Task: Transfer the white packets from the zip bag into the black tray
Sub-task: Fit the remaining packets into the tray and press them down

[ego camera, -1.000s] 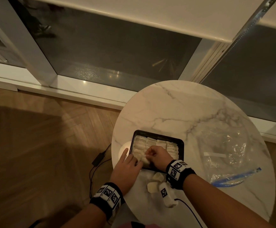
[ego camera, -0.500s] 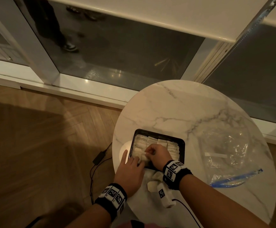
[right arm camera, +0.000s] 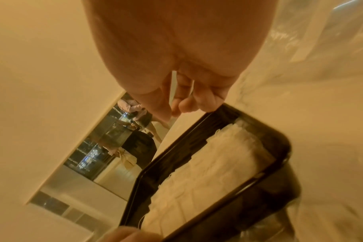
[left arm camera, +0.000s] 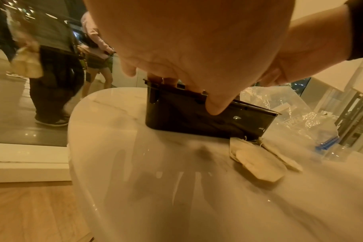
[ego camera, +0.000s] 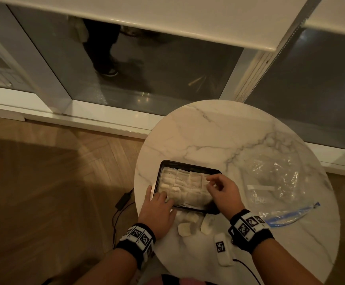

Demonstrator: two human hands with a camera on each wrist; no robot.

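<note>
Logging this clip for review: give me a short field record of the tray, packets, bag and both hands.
tray: black tray, on marble table, nearly full of white packets
loose packets: on the table, near side of the tray
zip bag: flat, right of the tray
left hand: fingers over the tray's near-left corner
right hand: fingers curled above the packets; grip unclear

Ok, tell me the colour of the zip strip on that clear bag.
Blue. The zip strip runs along the near edge of the clear bag, clearest in the head view.
</note>
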